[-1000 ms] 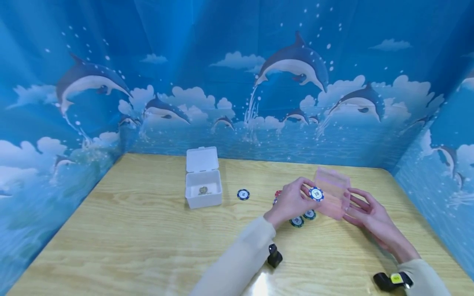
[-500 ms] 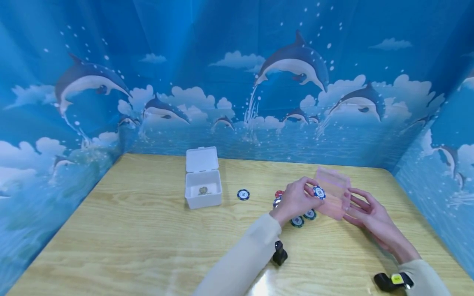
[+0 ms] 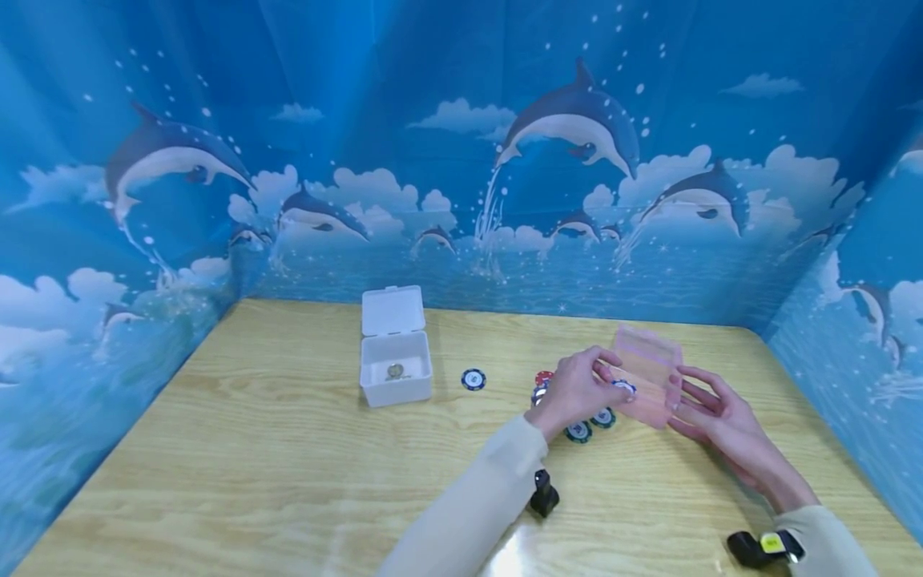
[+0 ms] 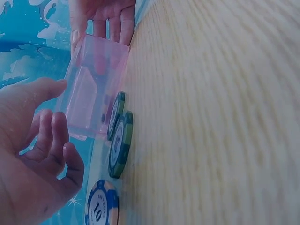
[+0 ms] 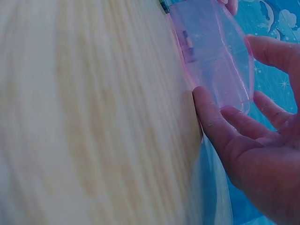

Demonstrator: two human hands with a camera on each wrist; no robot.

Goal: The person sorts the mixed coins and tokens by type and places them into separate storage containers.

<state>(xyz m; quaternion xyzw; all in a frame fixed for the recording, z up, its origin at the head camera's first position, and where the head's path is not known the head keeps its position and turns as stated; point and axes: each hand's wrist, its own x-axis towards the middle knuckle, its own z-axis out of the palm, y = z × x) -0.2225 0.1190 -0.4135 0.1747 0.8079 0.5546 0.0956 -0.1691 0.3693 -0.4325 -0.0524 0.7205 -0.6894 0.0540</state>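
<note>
A translucent pink plastic box (image 3: 652, 414) stands at the table's right with its lid raised at the back. My right hand (image 3: 728, 429) holds the box's right side, thumb and fingers spread along its wall (image 5: 213, 51). Over the box's left edge is my left hand (image 3: 577, 390); in the left wrist view no chip shows between its thumb and loosely bent fingers (image 4: 60, 136). A blue-and-white poker chip (image 3: 623, 388) appears tilted just beyond the left fingertips, at the box opening. Green-edged poker chips (image 3: 578, 431) lie below the left hand, which partly covers blue and red ones.
A white box (image 3: 397, 391) with its lid up holds small coin-like pieces. One blue-and-white chip (image 3: 473, 379) lies between the two boxes. The wooden table (image 3: 288, 449) ends at a dolphin-print curtain (image 3: 461, 160) on the back and sides.
The blue-and-white chip, earlier face-on in my left fingers, has tipped and dropped toward the box. My left hand shifted slightly right, then stayed. The right hand and box have not moved.
</note>
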